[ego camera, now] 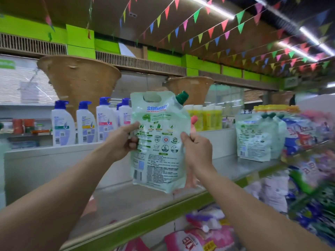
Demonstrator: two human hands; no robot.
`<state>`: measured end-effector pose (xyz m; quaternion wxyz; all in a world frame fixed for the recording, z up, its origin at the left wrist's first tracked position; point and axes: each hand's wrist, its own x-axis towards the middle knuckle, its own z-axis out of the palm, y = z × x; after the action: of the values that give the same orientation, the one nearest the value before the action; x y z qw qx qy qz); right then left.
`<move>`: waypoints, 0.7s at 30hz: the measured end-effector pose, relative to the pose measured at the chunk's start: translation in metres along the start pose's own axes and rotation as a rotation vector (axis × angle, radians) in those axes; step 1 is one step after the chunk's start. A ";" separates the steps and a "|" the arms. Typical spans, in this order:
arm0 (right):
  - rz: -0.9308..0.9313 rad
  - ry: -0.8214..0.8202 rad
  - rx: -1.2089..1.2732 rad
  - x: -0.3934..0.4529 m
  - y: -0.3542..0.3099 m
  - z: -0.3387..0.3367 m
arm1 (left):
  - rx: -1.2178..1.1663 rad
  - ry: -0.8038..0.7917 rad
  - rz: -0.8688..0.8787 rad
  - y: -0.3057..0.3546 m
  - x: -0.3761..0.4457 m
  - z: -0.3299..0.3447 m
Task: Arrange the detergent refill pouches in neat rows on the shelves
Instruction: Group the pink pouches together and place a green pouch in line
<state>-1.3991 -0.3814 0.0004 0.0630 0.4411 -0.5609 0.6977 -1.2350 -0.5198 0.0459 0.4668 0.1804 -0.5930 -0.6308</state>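
- Head view: a pale green detergent refill pouch (159, 142) is held upright in the air above the shelf (126, 201), printed back toward the camera, its dark green cap (182, 97) at the upper right corner and a cut-out handle hole at the top.
- The left hand (121, 142) grips the pouch's left edge, thumb laid across the printed face and fingers curled behind it.
- The right hand (197, 147) pinches the right edge, thumb on the face and fingers wrapped round the back.
- The pouch's bottom edge hangs just over the shelf's white deck, near the green front lip; whether it touches the deck I cannot tell.
- Further right on the same shelf, a group of matching green pouches (257, 140) stands upright, packed closely, backs facing out.
- Beyond them, blurred blue and pink detergent bags (306, 131) crowd the right end.
- On the ledge behind the shelf stand white pump bottles (85, 124) with blue tops, and yellow bottles (206, 117) to the right of the held pouch.
- Below the shelf lie pink bags (199, 238).
- Coloured bunting (226, 29) hangs across the ceiling.
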 end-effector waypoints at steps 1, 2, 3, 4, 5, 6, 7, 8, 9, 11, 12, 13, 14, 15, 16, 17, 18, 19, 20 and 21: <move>0.001 0.011 0.040 0.008 0.004 -0.018 | -0.008 -0.033 0.012 0.000 0.000 0.017; 0.004 0.019 0.072 0.015 0.009 -0.036 | -0.015 -0.056 0.023 -0.002 0.001 0.036; 0.011 0.027 0.092 0.023 0.015 -0.053 | -0.021 -0.071 0.030 -0.006 0.002 0.055; 0.017 0.037 0.096 0.031 0.022 -0.073 | -0.029 -0.081 0.031 -0.011 0.005 0.077; 0.013 0.049 0.092 0.038 0.028 -0.089 | -0.036 -0.080 0.028 -0.016 0.008 0.097; 0.007 0.060 0.081 0.045 0.035 -0.106 | -0.042 -0.075 0.021 -0.022 0.012 0.117; 0.003 0.070 0.067 0.053 0.043 -0.126 | -0.042 -0.069 0.014 -0.030 0.017 0.141; 0.003 0.074 0.054 0.061 0.052 -0.145 | -0.042 -0.060 0.008 -0.039 0.022 0.163; 0.003 0.077 0.042 0.069 0.060 -0.163 | -0.046 -0.050 0.007 -0.047 0.027 0.184; -0.012 0.097 0.002 0.085 0.078 -0.196 | -0.063 -0.021 0.007 -0.066 0.041 0.222; -0.019 0.102 -0.034 0.093 0.086 -0.211 | -0.065 -0.019 -0.001 -0.074 0.048 0.240; -0.014 0.100 -0.071 0.100 0.094 -0.224 | -0.060 -0.019 -0.021 -0.083 0.054 0.257; -0.004 0.097 -0.100 0.108 0.102 -0.235 | -0.055 -0.016 -0.044 -0.091 0.060 0.272; 0.010 0.094 -0.116 0.116 0.111 -0.244 | -0.049 -0.002 -0.061 -0.098 0.068 0.286; 0.024 0.091 -0.125 0.124 0.120 -0.252 | -0.043 0.018 -0.069 -0.104 0.077 0.298; 0.039 0.088 -0.136 0.133 0.129 -0.258 | -0.036 0.034 -0.073 -0.111 0.088 0.310; 0.052 0.088 -0.151 0.142 0.137 -0.264 | -0.033 0.041 -0.079 -0.118 0.098 0.322; 0.061 0.086 -0.171 0.150 0.145 -0.267 | -0.033 0.043 -0.083 -0.124 0.108 0.332; 0.067 0.081 -0.191 0.159 0.153 -0.270 | -0.030 0.044 -0.085 -0.130 0.119 0.340; 0.073 0.077 -0.209 0.167 0.161 -0.272 | -0.027 0.045 -0.085 -0.137 0.131 0.347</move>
<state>-1.7418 -0.2796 0.0033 0.1046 0.3844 -0.6436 0.6535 -1.6227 -0.4430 0.0434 0.4553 0.2130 -0.5656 -0.6538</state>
